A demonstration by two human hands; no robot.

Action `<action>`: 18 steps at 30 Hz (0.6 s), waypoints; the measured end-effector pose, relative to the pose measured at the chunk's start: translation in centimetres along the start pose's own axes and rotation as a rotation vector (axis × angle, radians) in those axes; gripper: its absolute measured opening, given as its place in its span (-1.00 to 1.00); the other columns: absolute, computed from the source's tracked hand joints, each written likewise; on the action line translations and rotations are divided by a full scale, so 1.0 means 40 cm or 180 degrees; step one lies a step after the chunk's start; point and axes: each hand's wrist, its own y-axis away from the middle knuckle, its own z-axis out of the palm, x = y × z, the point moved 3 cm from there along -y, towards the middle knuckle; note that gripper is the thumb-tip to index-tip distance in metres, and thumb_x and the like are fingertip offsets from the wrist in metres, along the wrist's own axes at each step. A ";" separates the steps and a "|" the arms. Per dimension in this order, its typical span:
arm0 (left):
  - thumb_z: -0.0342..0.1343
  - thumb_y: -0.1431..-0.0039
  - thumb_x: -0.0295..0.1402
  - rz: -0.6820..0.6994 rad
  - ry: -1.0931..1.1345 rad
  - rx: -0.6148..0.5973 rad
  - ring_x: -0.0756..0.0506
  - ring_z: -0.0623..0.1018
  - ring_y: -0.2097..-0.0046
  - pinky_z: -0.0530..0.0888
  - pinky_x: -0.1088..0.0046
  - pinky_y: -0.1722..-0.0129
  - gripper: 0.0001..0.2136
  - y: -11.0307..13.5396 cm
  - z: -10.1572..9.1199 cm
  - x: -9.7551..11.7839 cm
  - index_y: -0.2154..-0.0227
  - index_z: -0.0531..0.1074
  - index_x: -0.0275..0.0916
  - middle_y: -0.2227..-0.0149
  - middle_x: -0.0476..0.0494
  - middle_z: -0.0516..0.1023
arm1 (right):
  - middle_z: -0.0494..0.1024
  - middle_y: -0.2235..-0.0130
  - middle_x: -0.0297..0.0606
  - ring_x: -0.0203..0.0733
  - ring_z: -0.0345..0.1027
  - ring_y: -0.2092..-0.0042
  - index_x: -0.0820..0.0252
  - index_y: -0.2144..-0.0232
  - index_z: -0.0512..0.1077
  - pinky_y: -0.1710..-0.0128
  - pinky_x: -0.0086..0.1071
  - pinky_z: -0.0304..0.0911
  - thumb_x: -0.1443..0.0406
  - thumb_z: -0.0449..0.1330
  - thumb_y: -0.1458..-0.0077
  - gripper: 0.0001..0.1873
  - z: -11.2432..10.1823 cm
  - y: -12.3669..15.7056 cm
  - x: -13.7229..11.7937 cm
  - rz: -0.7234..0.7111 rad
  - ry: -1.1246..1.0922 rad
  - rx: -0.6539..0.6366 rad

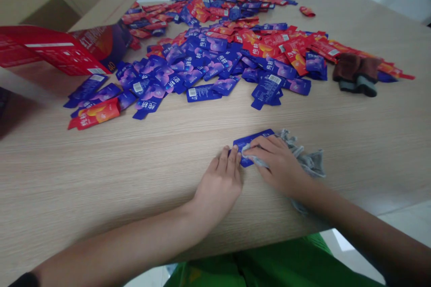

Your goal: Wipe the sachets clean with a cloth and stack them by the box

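Observation:
A flat blue packet (254,139) lies on the table in front of me, slightly tilted. My left hand (218,183) is palm down, its fingers close together and their tips pressing on the packet's left end. Bunched grey cloth (313,163) is gripped under the bent fingers of my right hand (278,163), which presses part of it onto the packet's printed face. The cloth's loose folds spread out to the right, partly hidden by my hand and wrist.
A large heap of blue packets (188,64) and red packets (262,42) spreads across the table's back half. An open red cardboard box (77,53) stands at the left. Brown-and-grey fabric items (357,73) lie at the heap's right end. The table's front edge runs close to me.

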 end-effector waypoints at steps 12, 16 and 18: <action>0.10 -0.17 -0.48 -0.0043 0.0038 -0.0068 -0.36 0.47 -0.13 0.51 0.22 0.04 -0.58 0.003 0.006 0.001 -0.09 0.39 -0.57 -0.17 -0.52 0.36 | 0.47 0.24 -0.20 -0.05 0.33 0.17 0.13 0.24 0.50 0.14 -0.14 0.28 0.45 0.13 -0.08 -0.78 -0.060 0.043 0.120 0.0660 -0.0208 0.0365; 0.10 -0.17 -0.48 -0.0033 0.0024 -0.0025 -0.36 0.48 -0.12 0.51 0.21 0.05 -0.59 0.001 0.008 0.004 -0.08 0.40 -0.57 -0.16 -0.54 0.37 | 0.48 0.21 -0.16 -0.04 0.29 0.16 0.16 0.24 0.52 0.12 -0.13 0.24 0.40 0.13 -0.13 -0.81 -0.063 -0.011 0.067 0.0427 -0.0012 0.0552; 0.09 -0.17 -0.49 -0.0035 -0.0004 0.0015 -0.36 0.49 -0.12 0.51 0.21 0.04 -0.59 0.000 0.007 0.006 -0.07 0.40 -0.59 -0.15 -0.56 0.38 | 0.48 0.17 -0.15 -0.05 0.27 0.13 0.17 0.22 0.52 0.11 -0.15 0.22 0.40 0.10 -0.17 -0.79 -0.044 -0.038 0.026 0.0250 0.0071 0.0575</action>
